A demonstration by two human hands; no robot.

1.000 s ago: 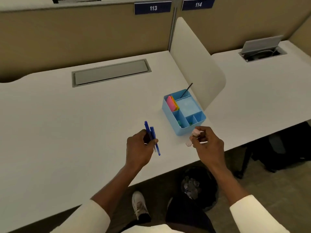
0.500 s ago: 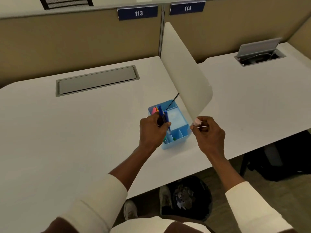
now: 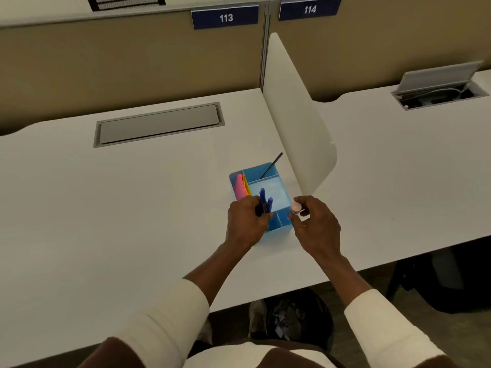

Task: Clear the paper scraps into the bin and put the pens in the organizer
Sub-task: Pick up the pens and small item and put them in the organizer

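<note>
A light blue organizer with several compartments stands on the white desk, against the divider's foot. My left hand is shut on two blue pens, held upright over the organizer's front compartments. My right hand is just right of the organizer, shut on a small pink-capped white pen. A thin black pen leans in the back compartment. Pink and orange notes fill the left slot. A black bin with paper scraps inside sits under the desk's front edge.
A curved white divider rises right behind the organizer. A closed grey cable hatch is set in this desk, and an open one in the neighbouring desk. A dark chair stands at lower right.
My left hand carried the two blue pens from the desk front to over the organizer and lowered them toward it. My right hand moved up beside the organizer with the pink-capped pen.
</note>
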